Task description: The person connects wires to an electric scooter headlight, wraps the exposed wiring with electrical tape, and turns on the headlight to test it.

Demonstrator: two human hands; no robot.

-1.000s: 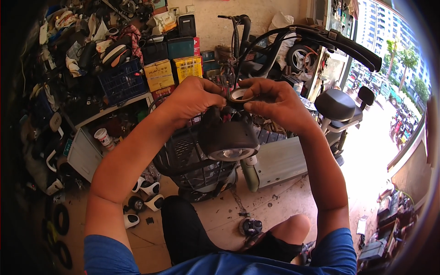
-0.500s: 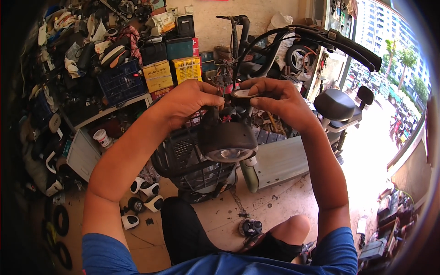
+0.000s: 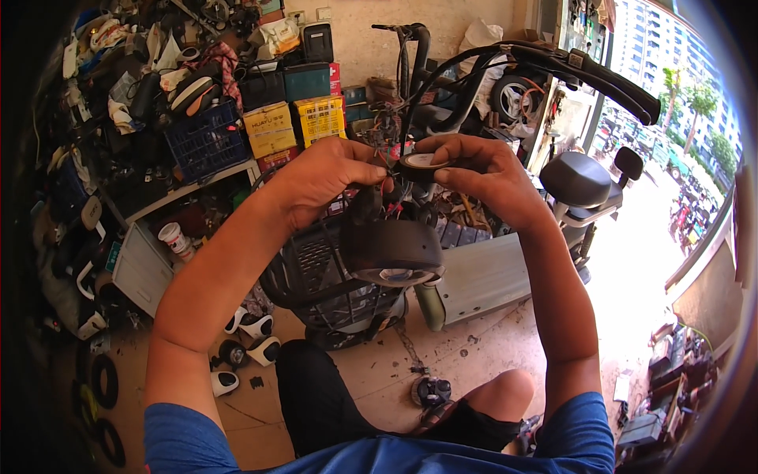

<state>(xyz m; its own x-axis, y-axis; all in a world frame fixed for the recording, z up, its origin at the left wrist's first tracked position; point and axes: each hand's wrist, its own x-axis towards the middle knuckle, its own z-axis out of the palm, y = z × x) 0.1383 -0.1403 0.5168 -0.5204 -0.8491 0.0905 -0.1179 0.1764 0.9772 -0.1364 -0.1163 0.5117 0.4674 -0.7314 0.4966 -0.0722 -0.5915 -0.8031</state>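
Right hand point(image 3: 483, 167): grip clamped on tape roll point(image 3: 420, 163). Left hand point(image 3: 333, 175): near wires point(image 3: 392, 148), cannot tell whether grip closed.

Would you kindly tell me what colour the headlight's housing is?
The headlight's housing is black; it shows best in the head view.

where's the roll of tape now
In the head view, the roll of tape is in the right hand, upper centre, right of the left hand and above the headlight.
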